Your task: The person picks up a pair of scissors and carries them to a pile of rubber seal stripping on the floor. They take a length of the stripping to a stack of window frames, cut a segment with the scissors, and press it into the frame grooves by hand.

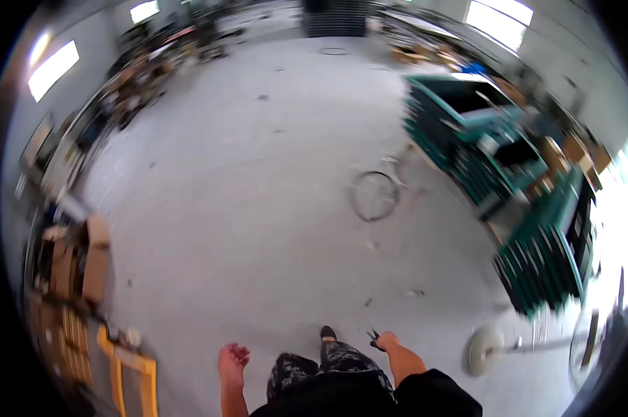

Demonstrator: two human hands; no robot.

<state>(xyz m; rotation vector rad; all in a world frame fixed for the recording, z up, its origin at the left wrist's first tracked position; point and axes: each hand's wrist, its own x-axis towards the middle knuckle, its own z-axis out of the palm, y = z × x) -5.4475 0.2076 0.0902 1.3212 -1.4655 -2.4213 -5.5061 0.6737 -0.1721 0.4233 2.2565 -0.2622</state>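
My right hand (387,340) is closed around a small black tool (374,336) with two thin prongs that stand apart at the tip. Blur hides whether it is pliers or scissors. Away from my body on the other side, my left hand (233,361) is held up with loosely curled fingers and nothing visible in it. Neither hand touches anything else. Below them show my patterned trousers and one dark shoe (328,333) on the grey floor (258,229).
A wheel-like ring (374,197) is on the floor ahead. Stacked green bins (547,250) line the right side, near a round pale disc (485,351) on a bar. To the left are cardboard boxes (96,267) and a yellow frame (128,359). Clutter follows both walls.
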